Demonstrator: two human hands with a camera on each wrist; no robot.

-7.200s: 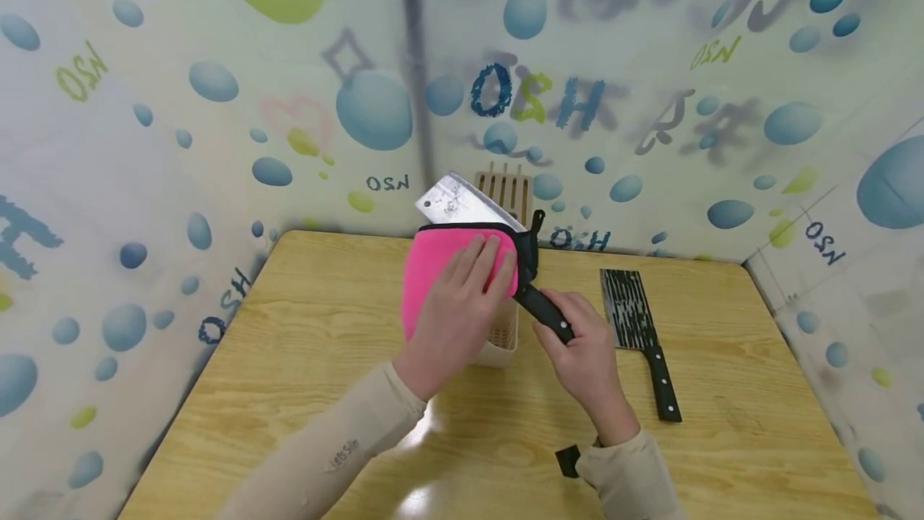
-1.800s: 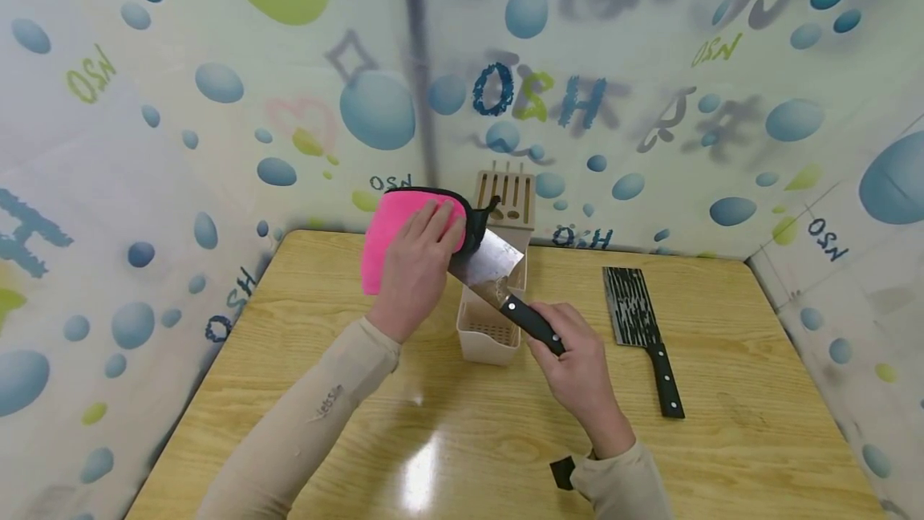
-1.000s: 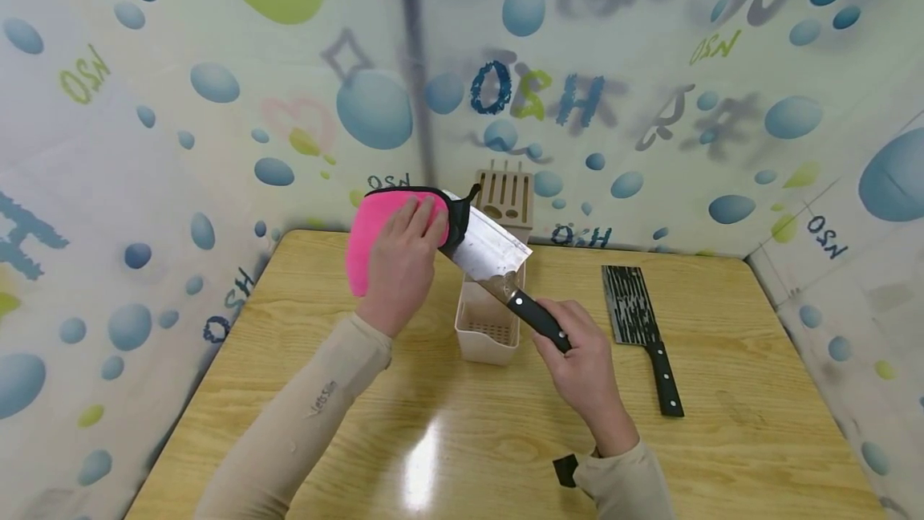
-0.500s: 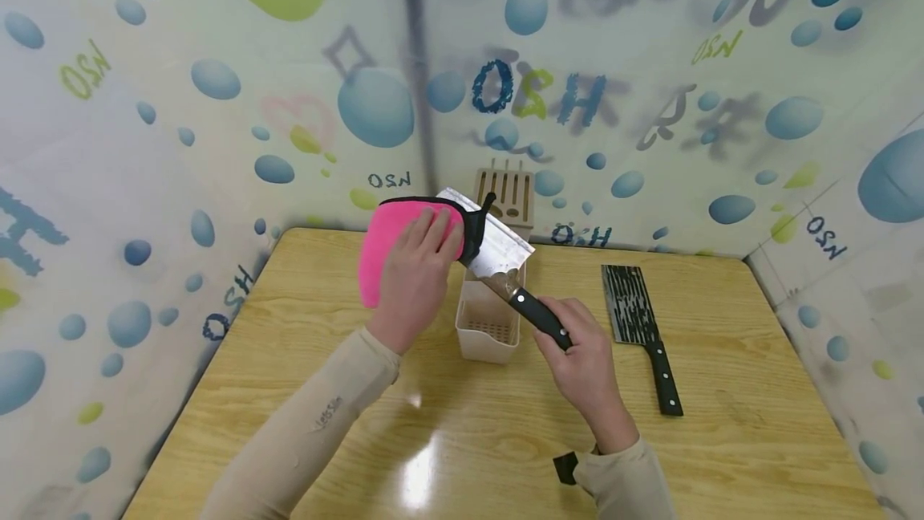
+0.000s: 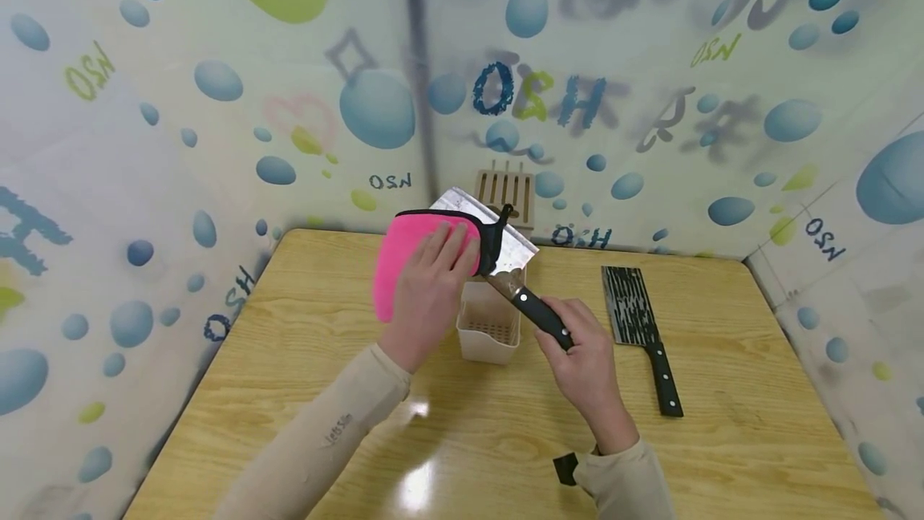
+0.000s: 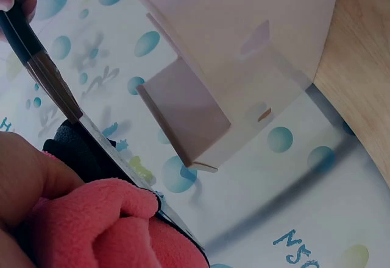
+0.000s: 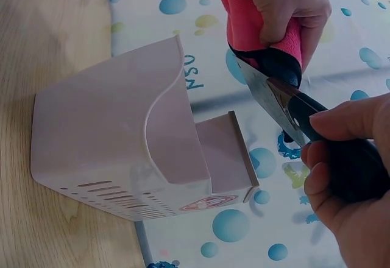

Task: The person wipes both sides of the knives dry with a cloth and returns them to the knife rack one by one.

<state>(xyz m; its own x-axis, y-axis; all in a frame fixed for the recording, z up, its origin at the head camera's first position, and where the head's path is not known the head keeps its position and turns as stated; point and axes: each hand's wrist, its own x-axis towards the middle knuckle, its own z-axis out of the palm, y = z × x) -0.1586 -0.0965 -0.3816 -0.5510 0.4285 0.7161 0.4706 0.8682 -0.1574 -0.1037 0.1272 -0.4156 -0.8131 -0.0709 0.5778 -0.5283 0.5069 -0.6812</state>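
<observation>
Left sleeve (image 5: 318, 452) long and beige, with small dark lettering (image 5: 338, 428) along it; right sleeve (image 5: 626, 481) also beige, a black tab (image 5: 565, 469) at its left edge; left hand (image 5: 427, 289) and right hand (image 5: 586, 363) bare.

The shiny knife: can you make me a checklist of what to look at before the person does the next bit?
1. Right hand gripping the handle of the shiny knife: ok.
2. Left hand holding the pink cloth, with the cloth against the blade: ok.
3. Whole blade wiped clean: cannot tell; the cloth hides part of it.
4. Knife holder standing upright on the table: ok.
5. Shiny knife put away in the holder: not ok; it is in the person's grip.
6. Black-striped knife lying apart from both hands: ok.
</observation>
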